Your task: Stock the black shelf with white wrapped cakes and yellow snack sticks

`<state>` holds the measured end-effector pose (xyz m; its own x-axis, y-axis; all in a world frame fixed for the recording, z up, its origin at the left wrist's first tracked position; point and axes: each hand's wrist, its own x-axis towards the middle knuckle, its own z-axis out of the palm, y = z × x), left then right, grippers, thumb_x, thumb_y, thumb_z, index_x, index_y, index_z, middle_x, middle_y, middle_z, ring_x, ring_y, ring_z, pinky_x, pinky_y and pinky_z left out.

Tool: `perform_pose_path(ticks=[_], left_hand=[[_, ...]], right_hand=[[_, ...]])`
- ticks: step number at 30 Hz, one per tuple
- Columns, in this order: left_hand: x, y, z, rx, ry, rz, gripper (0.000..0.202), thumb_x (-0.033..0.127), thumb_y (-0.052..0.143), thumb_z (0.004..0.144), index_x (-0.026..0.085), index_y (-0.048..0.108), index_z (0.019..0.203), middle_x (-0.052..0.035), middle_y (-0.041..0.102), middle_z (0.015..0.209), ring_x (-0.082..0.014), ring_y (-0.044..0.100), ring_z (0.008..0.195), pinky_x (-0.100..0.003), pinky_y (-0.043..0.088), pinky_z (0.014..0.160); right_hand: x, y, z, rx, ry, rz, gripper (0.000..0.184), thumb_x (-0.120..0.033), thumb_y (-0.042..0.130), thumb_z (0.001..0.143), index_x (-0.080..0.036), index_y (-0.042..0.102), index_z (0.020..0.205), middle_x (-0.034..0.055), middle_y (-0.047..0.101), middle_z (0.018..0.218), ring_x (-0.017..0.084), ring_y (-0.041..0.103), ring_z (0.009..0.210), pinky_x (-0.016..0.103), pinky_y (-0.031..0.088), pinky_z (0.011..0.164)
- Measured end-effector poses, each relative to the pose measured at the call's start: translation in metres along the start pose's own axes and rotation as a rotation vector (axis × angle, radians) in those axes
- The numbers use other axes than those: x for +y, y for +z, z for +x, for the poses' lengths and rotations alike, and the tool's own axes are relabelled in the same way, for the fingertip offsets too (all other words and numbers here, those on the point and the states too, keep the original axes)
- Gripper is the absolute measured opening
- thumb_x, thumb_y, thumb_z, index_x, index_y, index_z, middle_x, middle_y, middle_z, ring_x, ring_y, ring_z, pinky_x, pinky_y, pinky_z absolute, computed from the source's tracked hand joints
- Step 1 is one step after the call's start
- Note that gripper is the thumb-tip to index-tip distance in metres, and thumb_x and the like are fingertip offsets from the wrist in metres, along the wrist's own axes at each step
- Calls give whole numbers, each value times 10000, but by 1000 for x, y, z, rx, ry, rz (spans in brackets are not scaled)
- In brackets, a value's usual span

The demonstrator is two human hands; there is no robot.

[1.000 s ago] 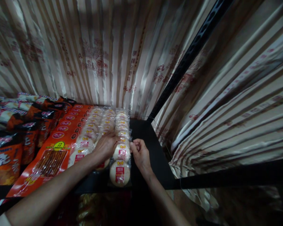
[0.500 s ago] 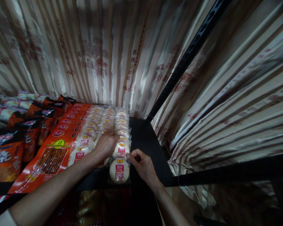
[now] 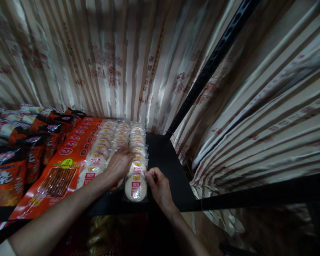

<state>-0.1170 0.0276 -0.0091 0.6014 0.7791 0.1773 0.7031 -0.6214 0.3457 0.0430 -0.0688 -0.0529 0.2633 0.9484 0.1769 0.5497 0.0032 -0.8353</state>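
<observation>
Pinching a packet (image 3: 136,188) near the shelf's (image 3: 169,156) front edge, right hand (image 3: 160,186) likely aligns it. Left hand (image 3: 120,163) likely braces, grip hidden.

Snacks stand grouped by kind in close rows on a flat black shelf (image 3: 173,185) in what appears to be a shop: puffy orange-and-black bags (image 3: 5,181), flat orange packets (image 3: 59,179), round white crackers in clear plastic wrap (image 3: 135,191).
</observation>
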Motion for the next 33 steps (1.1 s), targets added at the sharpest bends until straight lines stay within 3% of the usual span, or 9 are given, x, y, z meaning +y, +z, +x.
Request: perform_pose_path(ticks=[7,10,14,16,19,23,28,31,33], left_hand=[[-4,1,1,21,-12,16,249,222,438,889,174,667,971,-79,634,1010,-207,552,972,-335,454,875],[-1,-2,-5,84,31,71,241,215,439,885,157,660,960,-94,624,1015,-226,531,1008,-366,451,901],[20,4,-36,257,113,155,260,167,426,873,147,612,1053,-120,570,1175,-257,466,1148,-424,412,972],[33,13,-58,323,181,174,345,118,393,862,132,550,1170,-126,482,1320,-265,355,1284,-428,371,1022],[46,30,-84,288,341,213,431,156,397,866,136,453,1293,-105,408,1410,-260,263,1351,-416,334,1049],[44,46,-95,258,320,253,447,304,410,899,133,442,1310,-107,410,1417,-257,267,1355,-408,294,1067],[34,51,-92,164,304,251,493,394,428,890,160,430,1324,-104,392,1429,-255,287,1350,-420,271,1077],[34,51,-92,109,300,233,525,400,441,882,160,400,1347,-107,377,1437,-255,288,1350,-423,273,1076],[34,50,-92,95,306,227,546,412,445,877,159,385,1357,-106,375,1438,-254,284,1352,-421,272,1077]], right_hand=[[-3,7,6,74,-21,-23,284,-437,478,840,-206,494,675,-32,516,596,104,463,536,208,359,508],[-2,9,6,95,-12,-52,284,-441,478,840,-205,504,682,-20,541,622,110,480,551,214,366,516],[-1,10,6,95,-10,-47,282,-441,475,846,-208,502,689,-16,546,631,115,486,565,218,378,534],[-1,9,6,87,-12,-32,285,-441,473,849,-209,496,685,-20,538,623,114,484,562,218,382,541],[-2,9,7,78,1,-15,290,-444,479,846,-210,486,674,-26,529,608,113,484,556,218,386,546],[-3,8,7,73,22,-13,295,-452,485,840,-207,495,676,-28,536,607,114,494,559,217,392,548],[-6,6,10,76,54,51,312,-493,489,825,-203,506,711,-18,560,623,121,524,562,222,424,546],[-10,4,21,159,74,83,334,-512,452,837,-191,544,855,39,630,784,150,582,690,248,475,635],[-12,5,34,181,71,108,397,-506,397,863,-180,555,1024,97,642,1015,182,602,909,291,485,797]])
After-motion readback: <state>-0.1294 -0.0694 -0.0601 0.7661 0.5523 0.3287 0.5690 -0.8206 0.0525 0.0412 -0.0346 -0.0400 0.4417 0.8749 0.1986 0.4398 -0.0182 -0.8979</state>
